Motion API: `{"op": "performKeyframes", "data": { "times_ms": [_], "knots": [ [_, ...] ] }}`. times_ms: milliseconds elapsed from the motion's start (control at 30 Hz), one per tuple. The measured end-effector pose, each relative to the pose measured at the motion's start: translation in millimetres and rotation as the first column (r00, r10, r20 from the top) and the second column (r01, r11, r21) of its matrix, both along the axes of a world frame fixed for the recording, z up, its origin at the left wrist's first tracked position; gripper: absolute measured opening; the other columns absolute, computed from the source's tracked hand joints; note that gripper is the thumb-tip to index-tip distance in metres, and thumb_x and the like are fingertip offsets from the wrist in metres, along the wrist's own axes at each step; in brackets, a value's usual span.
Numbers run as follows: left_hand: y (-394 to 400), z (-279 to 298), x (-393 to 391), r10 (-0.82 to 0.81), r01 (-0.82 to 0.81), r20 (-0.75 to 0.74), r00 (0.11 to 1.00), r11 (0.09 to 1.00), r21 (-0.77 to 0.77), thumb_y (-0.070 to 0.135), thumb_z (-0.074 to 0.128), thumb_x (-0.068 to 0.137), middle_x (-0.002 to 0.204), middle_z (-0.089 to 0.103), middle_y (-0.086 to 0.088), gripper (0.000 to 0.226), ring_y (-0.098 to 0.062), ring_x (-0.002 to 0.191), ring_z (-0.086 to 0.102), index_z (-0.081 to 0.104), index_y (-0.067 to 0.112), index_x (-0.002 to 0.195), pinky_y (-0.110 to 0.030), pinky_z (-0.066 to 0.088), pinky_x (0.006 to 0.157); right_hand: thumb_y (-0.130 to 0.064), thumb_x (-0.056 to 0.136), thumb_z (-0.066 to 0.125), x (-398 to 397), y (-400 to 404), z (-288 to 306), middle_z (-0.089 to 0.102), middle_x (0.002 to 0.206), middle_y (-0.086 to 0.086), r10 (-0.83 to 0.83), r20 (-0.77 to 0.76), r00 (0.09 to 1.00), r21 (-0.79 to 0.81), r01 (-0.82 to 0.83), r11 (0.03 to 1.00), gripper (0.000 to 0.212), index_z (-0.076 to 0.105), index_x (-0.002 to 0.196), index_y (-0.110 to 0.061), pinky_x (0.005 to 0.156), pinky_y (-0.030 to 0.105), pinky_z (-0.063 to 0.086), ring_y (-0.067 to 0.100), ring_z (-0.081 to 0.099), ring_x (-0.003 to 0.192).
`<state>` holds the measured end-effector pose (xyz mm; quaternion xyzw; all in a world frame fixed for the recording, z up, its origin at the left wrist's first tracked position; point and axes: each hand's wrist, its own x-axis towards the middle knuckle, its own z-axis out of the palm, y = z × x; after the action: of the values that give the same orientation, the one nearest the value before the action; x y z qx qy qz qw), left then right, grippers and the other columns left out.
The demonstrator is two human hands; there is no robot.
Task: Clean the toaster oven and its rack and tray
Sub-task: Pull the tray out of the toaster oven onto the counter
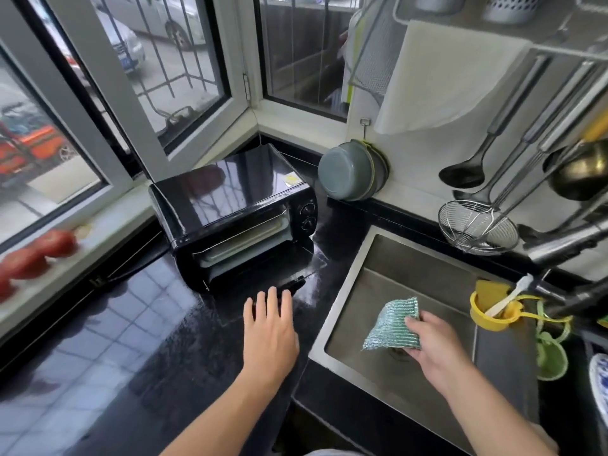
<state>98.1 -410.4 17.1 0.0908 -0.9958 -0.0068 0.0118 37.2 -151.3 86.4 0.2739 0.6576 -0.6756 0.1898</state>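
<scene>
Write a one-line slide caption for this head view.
Left hand reaches toward open oven; right hand holds scrubber over sink.

Red round fruits (36, 255) on white sill: motion-blurred, kind unclear, one cut by left edge. Blue-white patterned plate (598, 383) cut by right edge. Pale metal tray (243, 240) mostly hidden inside black toaster oven (230, 199); rack not discernible.

The yellow sticker (293, 179) atop the toaster oven (230, 205) is unreadable.

Head camera looks down, close over counter (138, 340).
</scene>
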Motion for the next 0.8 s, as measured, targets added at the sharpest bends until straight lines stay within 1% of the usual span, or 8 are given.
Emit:
{"op": "performKeyframes", "data": {
  "times_ms": [200, 367, 533, 633, 667, 700, 733, 800],
  "knots": [
    [2.0, -32.8, 25.5, 0.018, -0.023, 0.135, 0.991, 0.999, 0.038, 0.018, 0.060, 0.080, 0.146, 0.054, -0.014, 0.076, -0.033, 0.134, 0.051, 0.042, 0.001, 0.152, -0.053, 0.037, 0.112, 0.000, 0.100, 0.047, 5.3, -3.4, 6.5, 0.070, 0.107, 0.018, 0.028, -0.004, 1.000, 0.004, -0.028, 1.000, 0.019, 0.063, 0.108, -0.006, 0.073, 0.035, 0.052, 0.028, 0.067, 0.093],
    [4.2, -33.6, 31.6, -0.004, -0.015, 0.240, 0.971, 0.997, 0.074, 0.023, 0.059, 0.090, 0.165, 0.032, -0.017, 0.074, -0.037, 0.151, 0.033, 0.035, 0.005, 0.158, -0.054, 0.030, 0.119, 0.001, 0.100, 0.047, 7.0, -6.4, 7.2, 0.070, 0.105, 0.016, 0.023, -0.004, 1.000, 0.015, -0.023, 1.000, 0.020, 0.064, 0.109, -0.005, 0.073, 0.035, 0.052, 0.026, 0.067, 0.091],
    [-0.7, -10.9, 18.3, 0.039, -0.079, 0.204, 0.978, 0.978, 0.193, 0.027, 0.045, 0.100, 0.169, 0.025, -0.007, 0.066, -0.027, 0.157, 0.018, 0.027, 0.015, 0.162, -0.044, 0.017, 0.126, 0.001, 0.100, 0.047, 6.2, -14.9, 9.4, 0.070, 0.104, 0.016, 0.023, 0.000, 1.000, 0.005, -0.023, 1.000, 0.019, 0.064, 0.105, -0.008, 0.077, 0.036, 0.053, 0.028, 0.067, 0.094],
    [-16.6, 4.0, 20.4, 0.052, -0.065, 0.042, 0.998, 0.892, 0.448, 0.023, 0.050, 0.101, 0.161, 0.040, -0.002, 0.057, -0.023, 0.150, 0.032, 0.039, 0.015, 0.157, -0.037, 0.027, 0.123, 0.000, 0.100, 0.047, 3.8, -19.3, 11.6, 0.071, 0.104, 0.015, 0.026, -0.003, 1.000, -0.004, -0.026, 1.000, 0.020, 0.064, 0.107, -0.007, 0.075, 0.035, 0.052, 0.027, 0.067, 0.093],
    [-22.2, 10.7, 20.1, 0.155, -0.139, 0.026, 0.988, 0.782, 0.608, 0.021, 0.053, 0.102, 0.153, 0.049, -0.001, 0.052, -0.020, 0.143, 0.042, 0.046, 0.015, 0.153, -0.035, 0.034, 0.119, 0.000, 0.100, 0.047, 2.3, -20.7, 12.5, 0.071, 0.104, 0.015, 0.026, -0.006, 1.000, -0.007, -0.026, 1.000, 0.020, 0.064, 0.108, -0.007, 0.076, 0.036, 0.052, 0.027, 0.067, 0.094],
    [-27.7, 19.0, 16.4, 0.301, -0.264, 0.102, 0.948, 0.565, 0.782, 0.018, 0.055, 0.102, 0.144, 0.058, -0.002, 0.046, -0.018, 0.131, 0.053, 0.053, 0.014, 0.148, -0.034, 0.042, 0.112, 0.000, 0.101, 0.046, 0.5, -22.0, 13.4, 0.071, 0.104, 0.015, 0.024, -0.011, 1.000, -0.011, -0.024, 1.000, 0.020, 0.064, 0.108, -0.007, 0.076, 0.036, 0.052, 0.027, 0.067, 0.094],
    [-35.5, 27.5, 7.8, 0.419, -0.371, 0.256, 0.871, 0.220, 0.902, 0.016, 0.056, 0.102, 0.132, 0.065, -0.005, 0.039, -0.019, 0.116, 0.062, 0.058, 0.011, 0.141, -0.034, 0.050, 0.102, 0.000, 0.101, 0.046, -1.2, -24.0, 14.8, 0.071, 0.104, 0.014, 0.020, -0.017, 1.000, -0.016, -0.021, 1.000, 0.020, 0.064, 0.109, -0.007, 0.076, 0.035, 0.052, 0.026, 0.067, 0.094],
    [-57.2, 29.5, -17.4, 0.472, -0.321, 0.526, 0.708, -0.448, 0.834, 0.015, 0.055, 0.106, 0.112, 0.069, -0.012, 0.030, -0.023, 0.095, 0.068, 0.057, 0.002, 0.132, -0.033, 0.058, 0.083, -0.001, 0.101, 0.046, -3.3, -28.9, 18.4, 0.070, 0.103, 0.013, 0.016, -0.028, 0.999, -0.022, -0.016, 1.000, 0.021, 0.063, 0.110, -0.007, 0.074, 0.034, 0.050, 0.024, 0.066, 0.091]
  ]
}}
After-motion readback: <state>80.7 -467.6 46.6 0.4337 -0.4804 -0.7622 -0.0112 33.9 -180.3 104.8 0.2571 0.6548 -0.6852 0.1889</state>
